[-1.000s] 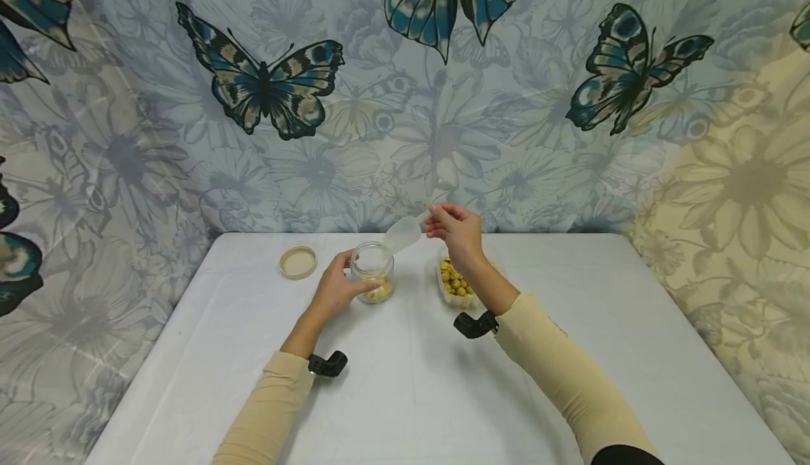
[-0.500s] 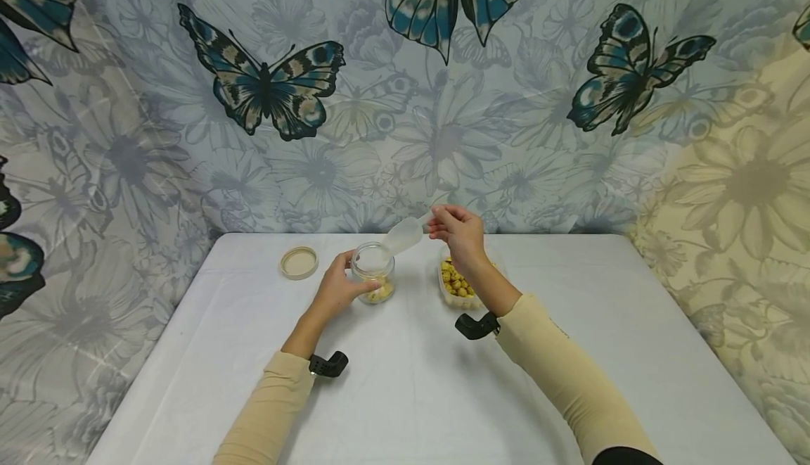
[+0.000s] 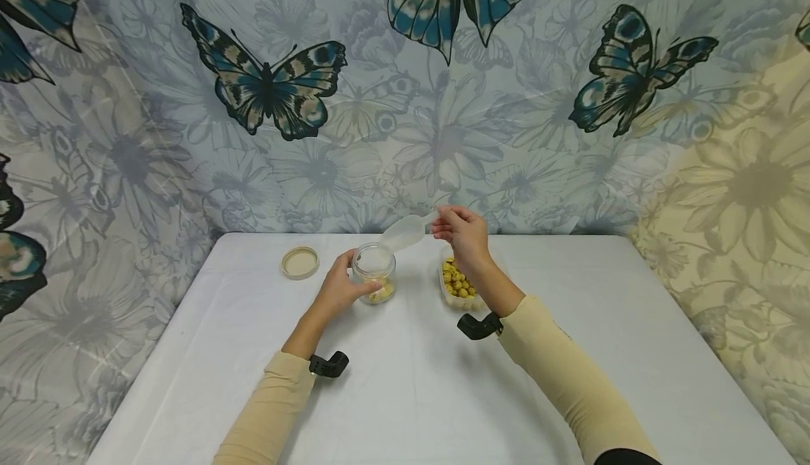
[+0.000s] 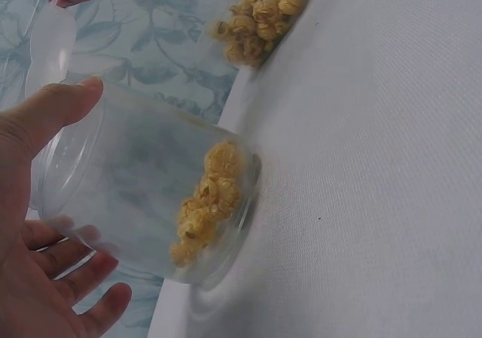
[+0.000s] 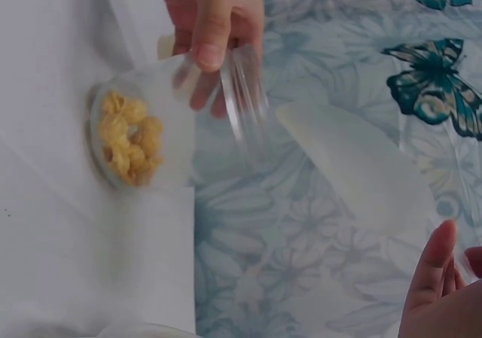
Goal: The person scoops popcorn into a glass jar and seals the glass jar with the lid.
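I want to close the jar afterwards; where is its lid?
In the head view the lid lies on the table, left of the jar.

Bare table (image 3: 411, 395) at 6 o'clock of jar (image 3: 375, 281); lid (image 3: 299, 262) at 10, tub of puffs (image 3: 457, 285) at 3, scoop (image 3: 405, 233) overhead.

Lid (image 3: 299, 262) left of jar (image 3: 374, 282) (tub (image 3: 458, 288) right).

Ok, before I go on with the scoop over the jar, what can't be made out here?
- Scoop: head view too small, and right wrist view translucent, to tell if anything is left in it.
- Right hand: its grip on the scoop handle is cut off by the right wrist view's edge.
- Tub of puffs: partly hidden by the right forearm in head view.
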`<state>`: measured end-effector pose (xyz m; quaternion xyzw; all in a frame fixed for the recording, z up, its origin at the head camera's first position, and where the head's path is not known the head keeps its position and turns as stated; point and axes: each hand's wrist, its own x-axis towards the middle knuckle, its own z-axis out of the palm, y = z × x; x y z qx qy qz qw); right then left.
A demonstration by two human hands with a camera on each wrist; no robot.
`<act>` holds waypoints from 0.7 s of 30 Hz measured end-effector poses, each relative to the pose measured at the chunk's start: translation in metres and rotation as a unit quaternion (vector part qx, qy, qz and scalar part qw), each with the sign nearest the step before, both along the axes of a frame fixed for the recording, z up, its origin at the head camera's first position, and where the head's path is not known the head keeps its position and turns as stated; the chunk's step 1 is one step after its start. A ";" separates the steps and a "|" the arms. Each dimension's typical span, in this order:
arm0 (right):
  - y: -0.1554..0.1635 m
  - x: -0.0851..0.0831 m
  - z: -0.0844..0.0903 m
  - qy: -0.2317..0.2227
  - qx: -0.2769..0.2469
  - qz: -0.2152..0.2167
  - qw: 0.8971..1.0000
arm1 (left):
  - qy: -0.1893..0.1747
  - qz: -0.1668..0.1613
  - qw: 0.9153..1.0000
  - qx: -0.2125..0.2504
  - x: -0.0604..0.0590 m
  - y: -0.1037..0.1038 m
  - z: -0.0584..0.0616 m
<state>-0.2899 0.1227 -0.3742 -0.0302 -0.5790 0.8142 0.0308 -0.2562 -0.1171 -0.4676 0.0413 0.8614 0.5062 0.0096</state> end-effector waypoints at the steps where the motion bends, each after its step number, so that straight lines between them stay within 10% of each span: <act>1: 0.000 0.000 0.000 0.000 -0.003 -0.001 1.000 | 0.002 0.000 1.000 0.000 0.000 0.000 0.000; 21: 0.014 0.003 0.002 -0.013 -0.023 0.002 1.000 | 0.014 -0.008 1.000 0.023 0.000 -0.001 0.005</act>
